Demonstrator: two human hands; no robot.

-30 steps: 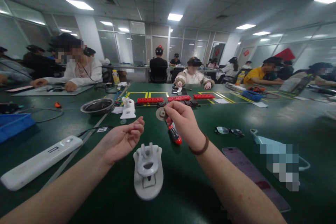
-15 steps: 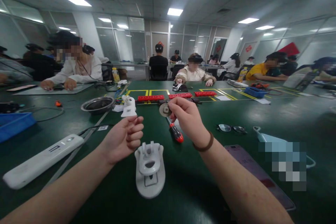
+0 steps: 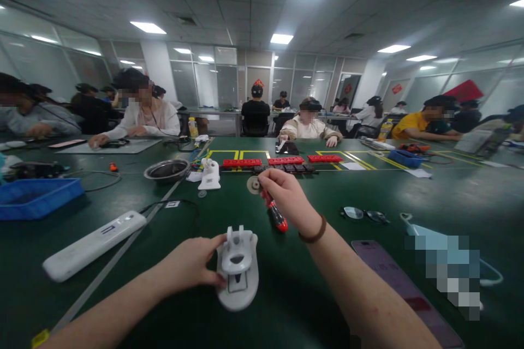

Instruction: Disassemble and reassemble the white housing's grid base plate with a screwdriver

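My right hand is raised over the table, pinching a thin round grey disc with a small hub at its centre. Below and behind that hand lies a red-and-black screwdriver, its shaft mostly hidden. At the near middle, my left hand grips the left edge of a white plastic base with upright lugs and an oval opening. Its index finger is by the lugs and the thumb lower down. Farther back stands a similar white part, with a small clear disc in front of it.
A metal bowl, blue tray and long white device lie left. Red plastic strips run across the back. Glasses, a phone and a blue mask lie right. People sit around the tables.
My left hand has moved down from beside the rear white part to the near white base and taken hold of it. The small clear disc now shows. My right hand still holds its disc.
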